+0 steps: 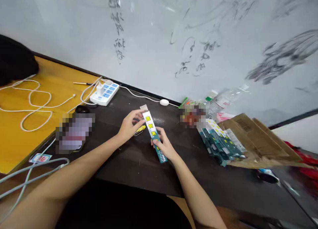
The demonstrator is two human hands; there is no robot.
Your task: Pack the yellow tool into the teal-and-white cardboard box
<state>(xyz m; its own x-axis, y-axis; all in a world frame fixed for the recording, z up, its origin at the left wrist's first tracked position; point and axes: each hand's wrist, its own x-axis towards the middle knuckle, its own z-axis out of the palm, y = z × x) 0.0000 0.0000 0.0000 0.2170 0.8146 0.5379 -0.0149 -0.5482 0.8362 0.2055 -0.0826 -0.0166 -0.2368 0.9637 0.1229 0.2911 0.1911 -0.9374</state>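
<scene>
A long, narrow cardboard carton (150, 127), white at the top and dark green below with yellow characters, is held at a slant above the dark table. My right hand (164, 144) wraps round its lower half, thumb on the printed face. At the upper end, the curled fingers and thumb of my left hand (131, 123) touch the carton's edge beside a raised pale flap (144, 107). What lies inside the carton is hidden. A small yellow object with a metal part (139, 130) rests on the table just behind it, near my left hand.
Several similar green-and-white cartons (221, 143) lie at the right against brown cardboard (258, 139). Clear plastic bottles (223, 99) stand behind them. At the left are a white power strip (105, 93), a blurred-out item (76, 133) and loose white cables (37, 106). A whiteboard (154, 40) borders the back.
</scene>
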